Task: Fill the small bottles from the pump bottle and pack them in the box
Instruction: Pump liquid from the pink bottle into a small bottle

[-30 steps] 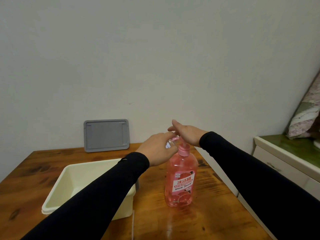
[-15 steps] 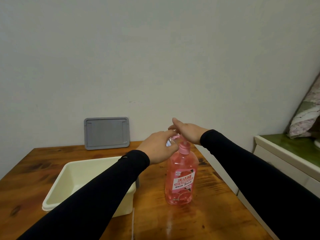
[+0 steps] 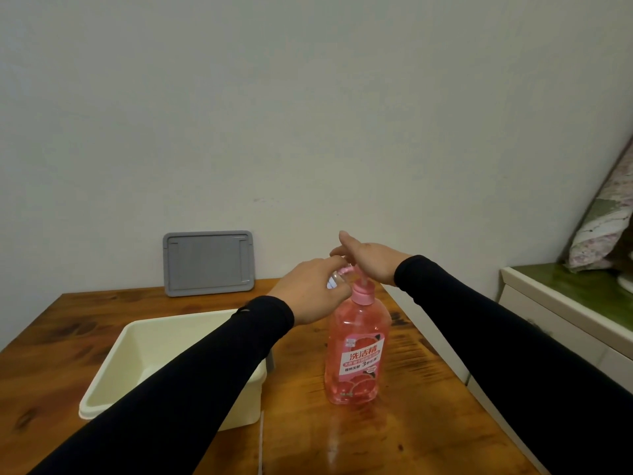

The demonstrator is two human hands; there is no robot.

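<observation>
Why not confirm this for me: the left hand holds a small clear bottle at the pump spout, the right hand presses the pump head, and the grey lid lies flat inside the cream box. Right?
One thing is wrong. The grey lid is not in the cream box; the head view shows it upright against the wall behind it. The left hand with the small clear bottle and the right hand on the pump bottle are as you said.

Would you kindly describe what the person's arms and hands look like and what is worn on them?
Both arms are covered by long, close-fitting black sleeves that end at the wrists. The left sleeve has a small pale mark near its cuff; the right sleeve looks plain. The left hand and the right hand are bare: no gloves, and no rings or watch can be seen.
</observation>
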